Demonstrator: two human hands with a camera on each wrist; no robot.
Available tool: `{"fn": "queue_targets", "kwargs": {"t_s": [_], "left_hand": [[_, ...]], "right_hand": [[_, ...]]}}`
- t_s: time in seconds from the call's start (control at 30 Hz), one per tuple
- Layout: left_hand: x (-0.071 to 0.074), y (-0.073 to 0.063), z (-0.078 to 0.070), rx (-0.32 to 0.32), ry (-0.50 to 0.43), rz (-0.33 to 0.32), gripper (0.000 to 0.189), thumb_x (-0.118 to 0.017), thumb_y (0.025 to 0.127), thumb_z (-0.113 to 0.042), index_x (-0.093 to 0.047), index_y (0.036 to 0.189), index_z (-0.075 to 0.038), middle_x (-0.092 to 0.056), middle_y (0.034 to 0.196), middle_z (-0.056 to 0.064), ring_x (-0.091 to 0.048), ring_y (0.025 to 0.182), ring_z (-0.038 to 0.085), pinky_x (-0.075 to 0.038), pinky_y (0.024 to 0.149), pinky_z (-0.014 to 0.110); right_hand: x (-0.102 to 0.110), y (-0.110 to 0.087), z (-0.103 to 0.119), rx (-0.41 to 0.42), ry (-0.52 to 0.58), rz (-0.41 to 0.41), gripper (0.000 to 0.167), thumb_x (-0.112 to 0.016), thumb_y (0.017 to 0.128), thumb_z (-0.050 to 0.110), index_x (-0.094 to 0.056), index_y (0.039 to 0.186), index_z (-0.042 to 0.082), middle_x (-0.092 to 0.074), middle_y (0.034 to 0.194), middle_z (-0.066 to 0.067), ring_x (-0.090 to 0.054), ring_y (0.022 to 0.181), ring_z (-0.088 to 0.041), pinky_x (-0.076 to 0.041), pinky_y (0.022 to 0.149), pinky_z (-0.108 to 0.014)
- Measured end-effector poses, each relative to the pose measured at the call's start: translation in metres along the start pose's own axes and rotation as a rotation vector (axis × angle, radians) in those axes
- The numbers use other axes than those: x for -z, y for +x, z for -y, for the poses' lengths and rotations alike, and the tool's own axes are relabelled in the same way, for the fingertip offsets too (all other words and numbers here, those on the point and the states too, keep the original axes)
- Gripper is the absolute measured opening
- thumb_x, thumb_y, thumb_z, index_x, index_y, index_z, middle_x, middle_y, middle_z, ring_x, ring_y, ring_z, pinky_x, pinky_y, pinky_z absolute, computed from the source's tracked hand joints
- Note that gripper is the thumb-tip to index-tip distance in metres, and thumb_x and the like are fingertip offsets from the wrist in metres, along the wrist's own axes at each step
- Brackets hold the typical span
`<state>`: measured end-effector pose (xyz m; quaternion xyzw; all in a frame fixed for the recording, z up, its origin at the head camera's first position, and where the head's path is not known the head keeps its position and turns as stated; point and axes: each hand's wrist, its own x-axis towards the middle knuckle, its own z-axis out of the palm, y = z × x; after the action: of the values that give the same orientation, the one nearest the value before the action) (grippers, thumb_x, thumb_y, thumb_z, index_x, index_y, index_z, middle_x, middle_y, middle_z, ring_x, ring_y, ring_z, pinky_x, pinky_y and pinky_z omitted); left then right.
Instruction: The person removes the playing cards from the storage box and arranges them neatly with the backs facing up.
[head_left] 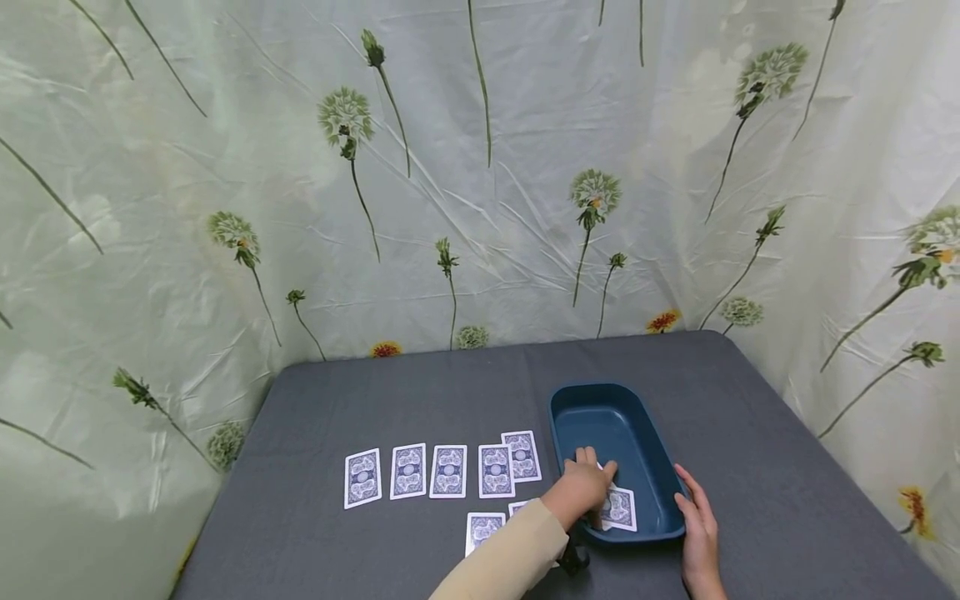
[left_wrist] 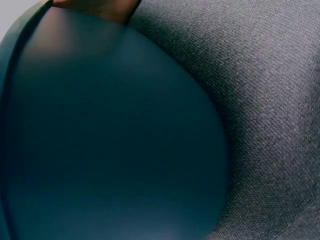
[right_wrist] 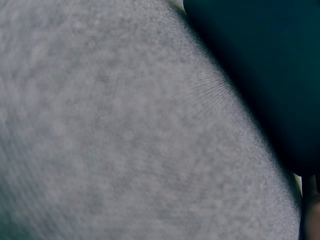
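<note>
A dark blue tray (head_left: 611,400) stands on the table, with playing cards (head_left: 621,510) lying back up inside it near its front end. My left hand (head_left: 587,487) reaches over the tray's left rim and pinches a playing card; a white edge shows by the fingers, the rest is hidden. In the left wrist view, part of that hand (left_wrist: 107,9) shows at the top, above the blue wall. On the opposite side, my right hand (head_left: 699,533) grips the tray's right rim near the front corner. A blurred finger (right_wrist: 313,217) shows under the tray in the right wrist view.
Several playing cards (head_left: 407,471) lie back up in a row left of the tray; two overlap at its right end. Nearer me, another card (head_left: 483,528) is partly covered by the left sleeve (head_left: 510,554). Grey cloth covers the table (head_left: 420,392); a floral curtain (head_left: 487,208) hangs behind.
</note>
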<state>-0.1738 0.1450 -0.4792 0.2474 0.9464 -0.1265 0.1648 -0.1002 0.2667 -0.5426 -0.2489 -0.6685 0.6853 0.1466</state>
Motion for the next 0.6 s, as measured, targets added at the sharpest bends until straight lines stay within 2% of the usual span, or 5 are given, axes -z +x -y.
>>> {"fn": "queue_targets", "kwargs": {"t_s": [0.07,0.2,0.3,0.47,0.6], "left_hand": [[-0.0002,0.0001,0.0007,0.001,0.000,-0.001,0.090,-0.085,0.053,-0.043,-0.034,0.128,-0.042,-0.036,0.127,-0.004,-0.033,0.120,0.011,-0.040,0.094,0.028],[-0.0017,0.0000,0.0024,-0.021,0.019,-0.043,0.090,-0.085,0.051,-0.045,-0.035,0.126,-0.039,-0.037,0.122,-0.004,-0.035,0.114,0.012,-0.041,0.092,0.029],[-0.0034,-0.0014,0.0034,-0.038,0.038,-0.074,0.088,-0.084,0.051,-0.046,-0.036,0.124,-0.039,-0.036,0.119,-0.006,-0.035,0.108,0.011,-0.044,0.086,0.026],[-0.0049,-0.0059,0.0044,-0.109,0.067,-0.134,0.079,-0.081,0.059,-0.046,-0.039,0.124,-0.038,-0.034,0.122,-0.008,-0.035,0.104,0.009,-0.047,0.073,0.020],[-0.0066,-0.0088,0.0064,-0.182,0.046,-0.193,0.068,-0.078,0.066,-0.040,-0.042,0.123,-0.036,-0.035,0.124,-0.007,-0.037,0.105,0.009,-0.049,0.074,0.021]], "right_hand": [[-0.0005,-0.0003,0.0003,-0.004,-0.004,0.000,0.044,-0.035,0.097,0.029,-0.033,0.140,0.021,-0.030,0.143,0.007,-0.018,0.133,-0.006,-0.006,0.113,-0.041],[-0.0017,-0.0014,0.0004,0.010,-0.007,-0.010,0.044,-0.035,0.097,0.029,-0.034,0.140,0.020,-0.029,0.144,0.006,-0.017,0.134,-0.007,-0.005,0.113,-0.044],[-0.0028,-0.0021,0.0005,0.018,-0.003,-0.017,0.043,-0.035,0.097,0.028,-0.035,0.140,0.019,-0.031,0.142,0.006,-0.019,0.132,-0.006,-0.006,0.113,-0.040],[-0.0020,-0.0020,0.0006,0.023,0.016,-0.014,0.043,-0.035,0.097,0.028,-0.035,0.139,0.019,-0.033,0.140,0.007,-0.023,0.129,-0.004,-0.010,0.110,-0.030],[-0.0013,-0.0006,-0.0001,0.023,0.014,-0.007,0.043,-0.035,0.097,0.028,-0.036,0.139,0.020,-0.032,0.142,0.008,-0.021,0.131,-0.005,-0.009,0.111,-0.034]]}}
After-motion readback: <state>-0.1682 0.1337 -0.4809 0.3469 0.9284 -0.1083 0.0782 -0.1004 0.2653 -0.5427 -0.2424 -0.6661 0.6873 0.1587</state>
